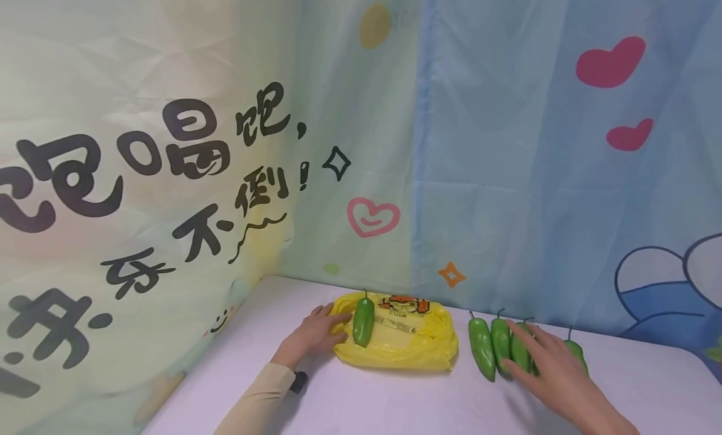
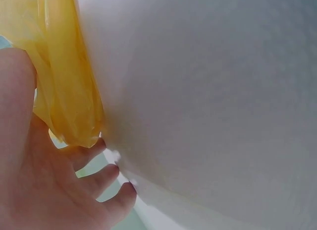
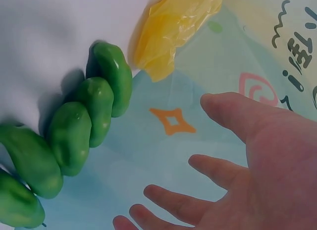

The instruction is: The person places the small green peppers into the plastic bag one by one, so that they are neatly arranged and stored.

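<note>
A yellow plastic bag [image 1: 417,358] with printing on it lies on the table, one green pepper [image 1: 363,322] resting on top near its left end. Beside that end is my left hand [image 1: 313,333], its fingers extended along the bag's edge. The left wrist view shows the yellow plastic [image 2: 72,91] between the thumb and the spread fingers. To the right of the bag, several green peppers [image 1: 481,347] stand side by side in a row, stems away from me. Over them hovers my right hand [image 3: 267,170], fingers spread and holding nothing; in the head view it partly hides the peppers.
The white table [image 1: 395,403] runs back to a blue printed cloth [image 1: 485,140] hanging behind it. On the left hangs a pale cloth [image 1: 141,65] with large black characters. A dark object [image 1: 299,382] sits by the left wrist.
</note>
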### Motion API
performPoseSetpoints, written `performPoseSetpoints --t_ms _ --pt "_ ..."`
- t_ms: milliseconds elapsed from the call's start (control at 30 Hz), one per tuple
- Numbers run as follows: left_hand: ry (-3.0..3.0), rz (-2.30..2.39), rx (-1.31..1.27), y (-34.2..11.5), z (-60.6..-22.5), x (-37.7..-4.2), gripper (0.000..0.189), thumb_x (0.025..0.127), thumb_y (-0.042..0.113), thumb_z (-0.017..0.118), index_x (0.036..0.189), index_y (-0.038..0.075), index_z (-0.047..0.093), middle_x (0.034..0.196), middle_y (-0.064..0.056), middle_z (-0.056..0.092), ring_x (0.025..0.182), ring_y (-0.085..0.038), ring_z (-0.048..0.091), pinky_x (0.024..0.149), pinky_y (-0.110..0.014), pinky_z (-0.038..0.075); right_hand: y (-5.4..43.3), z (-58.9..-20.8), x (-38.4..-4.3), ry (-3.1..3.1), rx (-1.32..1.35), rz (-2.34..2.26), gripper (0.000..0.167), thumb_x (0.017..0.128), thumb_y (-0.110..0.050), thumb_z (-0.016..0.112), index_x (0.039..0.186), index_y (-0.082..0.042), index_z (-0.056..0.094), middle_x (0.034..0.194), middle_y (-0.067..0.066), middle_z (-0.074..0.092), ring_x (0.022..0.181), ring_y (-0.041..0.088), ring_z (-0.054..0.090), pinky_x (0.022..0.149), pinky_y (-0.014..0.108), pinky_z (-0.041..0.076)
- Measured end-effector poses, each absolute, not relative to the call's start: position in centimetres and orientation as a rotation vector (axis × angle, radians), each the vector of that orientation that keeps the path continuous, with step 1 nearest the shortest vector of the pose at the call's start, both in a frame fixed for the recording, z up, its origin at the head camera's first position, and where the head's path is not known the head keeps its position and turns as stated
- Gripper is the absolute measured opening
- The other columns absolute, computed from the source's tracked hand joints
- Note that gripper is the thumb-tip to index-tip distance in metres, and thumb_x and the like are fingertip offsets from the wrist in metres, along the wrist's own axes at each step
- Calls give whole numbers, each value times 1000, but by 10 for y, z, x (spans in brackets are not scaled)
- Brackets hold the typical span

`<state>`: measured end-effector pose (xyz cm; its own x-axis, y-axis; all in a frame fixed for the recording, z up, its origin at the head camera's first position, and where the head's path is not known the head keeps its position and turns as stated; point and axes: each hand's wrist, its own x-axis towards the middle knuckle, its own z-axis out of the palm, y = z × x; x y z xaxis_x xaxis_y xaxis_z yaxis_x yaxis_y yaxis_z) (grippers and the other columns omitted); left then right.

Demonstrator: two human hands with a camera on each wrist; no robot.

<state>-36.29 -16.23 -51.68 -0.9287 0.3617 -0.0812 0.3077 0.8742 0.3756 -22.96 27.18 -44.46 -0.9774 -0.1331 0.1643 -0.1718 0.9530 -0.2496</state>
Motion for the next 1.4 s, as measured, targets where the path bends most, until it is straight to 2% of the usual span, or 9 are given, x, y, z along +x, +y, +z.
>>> performPoseSetpoints --t_ms 133,400,933,1100,1400 --pt "2898 539 524 -162 -515 -361 50 99 41 57 147 26 53 163 -20 30 149 -48 25 116 -69 28 277 -445 -231 -3003 182 388 79 91 -54 67 150 -7 43 141 42 43 124 63 42 91 80 38" --pt "2894 550 505 -163 -515 -361 50 99 42 57 147 28 52 164 -18 29 150 -48 23 117 -69 26 294 -446 -233 -3005 181 369 73 91 -43 71 147 -4 45 137 44 44 119 66 43 80 80 42" --pt "2894 550 504 -162 -514 -361 50 99 41 57 147 27 52 164 -18 29 150 -47 23 117 -69 26 338 -462 -244 -3105 79 297 81 90 -53 67 145 2 42 133 51 39 114 73 40 78 79 43" --pt "2891 553 501 -161 -515 -361 50 99 40 57 147 27 53 164 -18 29 150 -47 23 118 -68 26 351 -467 -249 -3183 36 303 84 90 -55 66 146 3 40 133 52 38 115 73 38 81 81 42" --pt "2896 549 504 -162 -515 -363 49 99 40 59 146 27 54 163 -18 30 150 -46 24 117 -69 27 369 -477 -252 -3283 23 315 74 92 -42 65 143 6 41 126 52 42 108 72 44 78 79 45"
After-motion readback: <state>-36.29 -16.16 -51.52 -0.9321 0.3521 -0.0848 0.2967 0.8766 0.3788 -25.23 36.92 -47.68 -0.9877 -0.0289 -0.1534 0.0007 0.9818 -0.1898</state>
